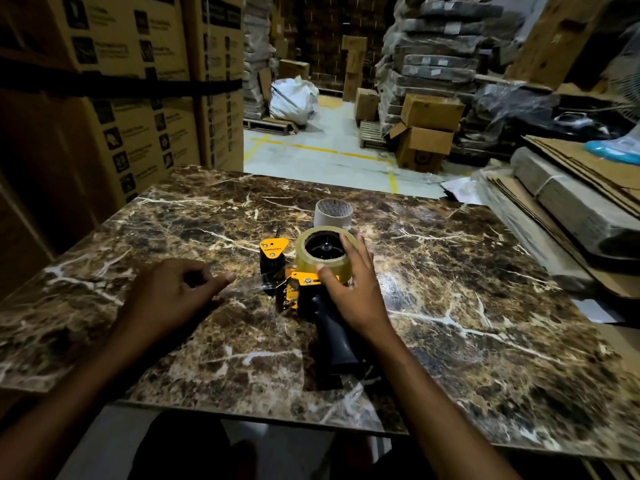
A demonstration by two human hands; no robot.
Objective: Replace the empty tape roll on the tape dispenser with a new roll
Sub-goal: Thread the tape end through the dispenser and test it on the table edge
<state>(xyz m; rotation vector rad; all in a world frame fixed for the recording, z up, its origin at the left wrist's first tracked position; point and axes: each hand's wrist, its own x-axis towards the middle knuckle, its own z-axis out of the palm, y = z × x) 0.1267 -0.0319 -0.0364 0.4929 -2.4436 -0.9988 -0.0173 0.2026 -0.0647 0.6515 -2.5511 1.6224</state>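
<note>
Two forearms reach in over the near edge of the marble table point(485, 289). The dispenser point(311, 296) lies on its side mid-table, long axis running from its black handle, nearest the person, away toward the orange front plate at its far left. The new roll point(311, 261) sits on the dispenser's hub, its open core facing up. The right hand point(353, 285) cups that roll, fingers spread over its rim and thumb on its near side. The left hand point(173, 292), left of the dispenser, is loosely curled, pinching a clear tape strip drawn from the dispenser. The empty core point(333, 212) stands just beyond the dispenser. Stacked cartons point(138, 81) and a yellow-lined floor point(311, 154) lie beyond the table.
</note>
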